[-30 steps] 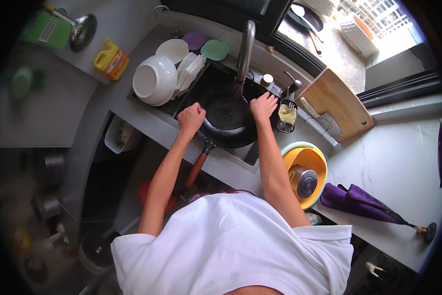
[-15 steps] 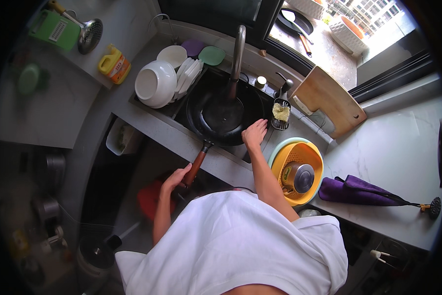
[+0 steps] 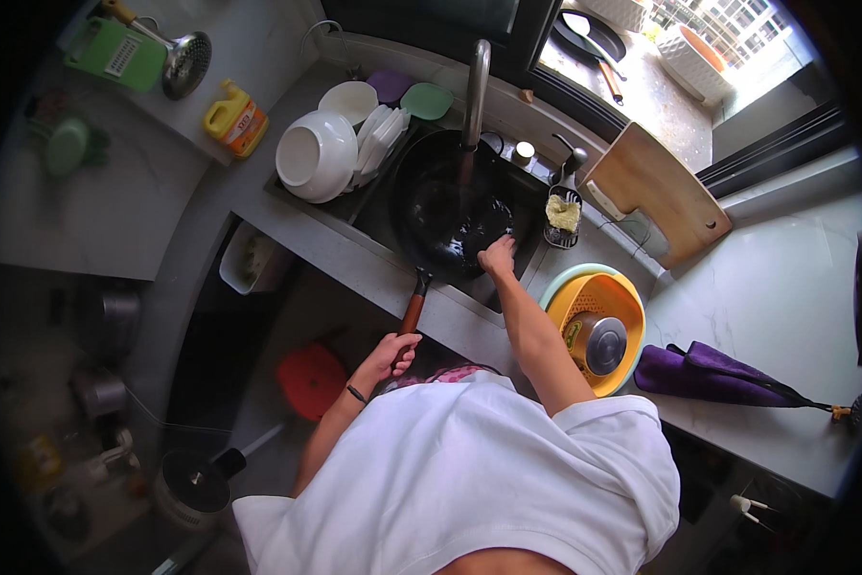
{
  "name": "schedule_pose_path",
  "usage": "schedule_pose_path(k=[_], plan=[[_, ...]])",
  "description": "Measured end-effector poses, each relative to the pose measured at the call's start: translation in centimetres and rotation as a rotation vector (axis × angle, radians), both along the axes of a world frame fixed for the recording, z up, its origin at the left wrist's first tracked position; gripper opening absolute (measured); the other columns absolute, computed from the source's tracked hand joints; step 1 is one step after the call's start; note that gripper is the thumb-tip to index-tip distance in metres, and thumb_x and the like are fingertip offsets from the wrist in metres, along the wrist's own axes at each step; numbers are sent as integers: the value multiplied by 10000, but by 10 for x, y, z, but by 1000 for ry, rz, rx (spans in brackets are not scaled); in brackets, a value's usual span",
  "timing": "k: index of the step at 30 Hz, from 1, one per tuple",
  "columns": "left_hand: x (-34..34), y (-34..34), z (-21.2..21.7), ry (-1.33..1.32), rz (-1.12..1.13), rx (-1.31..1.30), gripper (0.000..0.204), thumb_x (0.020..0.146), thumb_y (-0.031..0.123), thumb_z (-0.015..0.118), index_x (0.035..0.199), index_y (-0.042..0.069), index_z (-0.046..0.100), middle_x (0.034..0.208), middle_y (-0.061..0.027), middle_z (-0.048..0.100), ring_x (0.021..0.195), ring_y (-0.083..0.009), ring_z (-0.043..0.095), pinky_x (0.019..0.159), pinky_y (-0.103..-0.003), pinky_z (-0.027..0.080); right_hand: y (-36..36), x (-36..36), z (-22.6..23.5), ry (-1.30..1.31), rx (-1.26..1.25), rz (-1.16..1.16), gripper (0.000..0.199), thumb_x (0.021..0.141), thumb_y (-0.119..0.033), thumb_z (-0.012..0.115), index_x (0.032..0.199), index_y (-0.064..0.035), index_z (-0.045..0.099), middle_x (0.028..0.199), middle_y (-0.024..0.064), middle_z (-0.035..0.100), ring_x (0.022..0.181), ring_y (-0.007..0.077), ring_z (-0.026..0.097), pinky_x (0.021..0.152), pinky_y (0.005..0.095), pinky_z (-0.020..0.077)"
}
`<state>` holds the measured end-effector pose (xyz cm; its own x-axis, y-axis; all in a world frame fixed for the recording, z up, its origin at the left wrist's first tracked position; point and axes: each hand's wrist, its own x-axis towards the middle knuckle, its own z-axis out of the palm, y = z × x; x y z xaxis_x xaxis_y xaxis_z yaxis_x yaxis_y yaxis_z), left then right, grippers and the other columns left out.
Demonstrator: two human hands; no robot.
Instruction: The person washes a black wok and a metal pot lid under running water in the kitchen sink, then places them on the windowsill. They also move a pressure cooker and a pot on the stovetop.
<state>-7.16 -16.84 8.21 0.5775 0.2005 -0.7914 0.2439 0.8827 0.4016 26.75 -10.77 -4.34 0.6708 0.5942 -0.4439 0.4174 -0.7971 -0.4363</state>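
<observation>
A black wok (image 3: 421, 206) with a wooden handle (image 3: 413, 311) sits tilted in the sink (image 3: 378, 222), beneath the tall metal faucet (image 3: 479, 91). Wet glints show across the right part of its inside. My left hand (image 3: 390, 355) is closed round the end of the handle, which points toward me over the counter edge. At the wok's lower right rim is my right hand (image 3: 496, 257), fingers stretched toward the wet inside and holding nothing I can see. Whether the fingertips touch the metal cannot be made out.
White bowls (image 3: 316, 158) and plates stand in a rack left of the sink. A yellow sponge (image 3: 562, 213) lies in a holder beside a soap pump (image 3: 573, 158). Right of the sink are a yellow colander (image 3: 622, 292) holding a metal pot, a cutting board (image 3: 659, 196) and a purple folded umbrella (image 3: 709, 374).
The wok has shifted and turned in the sink, its handle swinging right with my left hand, which now wraps round it more fully. My right hand has moved from the rim's side toward the inside.
</observation>
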Motion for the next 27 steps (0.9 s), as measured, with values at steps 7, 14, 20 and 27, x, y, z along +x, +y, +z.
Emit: schedule_pose_path(k=[7, 14, 20, 27], plan=[[15, -15, -11, 285, -28, 419, 290, 918, 287, 648, 756, 75, 534, 543, 12, 488, 380, -82, 412, 344, -277, 293, 4, -14, -13, 139, -51, -46, 902, 774, -203, 681, 1462, 105, 186, 1558, 303, 208, 1474, 420, 189, 1179, 494, 266], [15, -26, -26, 559, -61, 921, 302, 826, 251, 668, 746, -39, 640, 595, -163, 620, 548, -263, 654, 538, -410, 489, -38, -147, 59, 526, 603, -156, 736, 876, -325, 649, 1361, 167, 394, 1405, 350, 430, 1325, 447, 421, 1129, 422, 323], [22, -13, 3, 642, -104, 1113, 282, 819, 246, 650, 798, -35, 662, 725, -269, 643, 785, -429, 682, 645, -467, 520, -21, -165, 66, 538, 574, -254, 732, 823, -294, 682, 1392, 98, 442, 1402, 264, 471, 1280, 335, 483, 1046, 375, 408], [10, -7, 20, 764, -130, 1204, 297, 830, 269, 665, 831, -28, 667, 748, -276, 647, 799, -464, 654, 666, -504, 524, -2, -204, 92, 535, 702, -402, 500, 784, -223, 726, 1203, 16, 593, 1264, 220, 525, 1188, 367, 512, 1041, 401, 406]])
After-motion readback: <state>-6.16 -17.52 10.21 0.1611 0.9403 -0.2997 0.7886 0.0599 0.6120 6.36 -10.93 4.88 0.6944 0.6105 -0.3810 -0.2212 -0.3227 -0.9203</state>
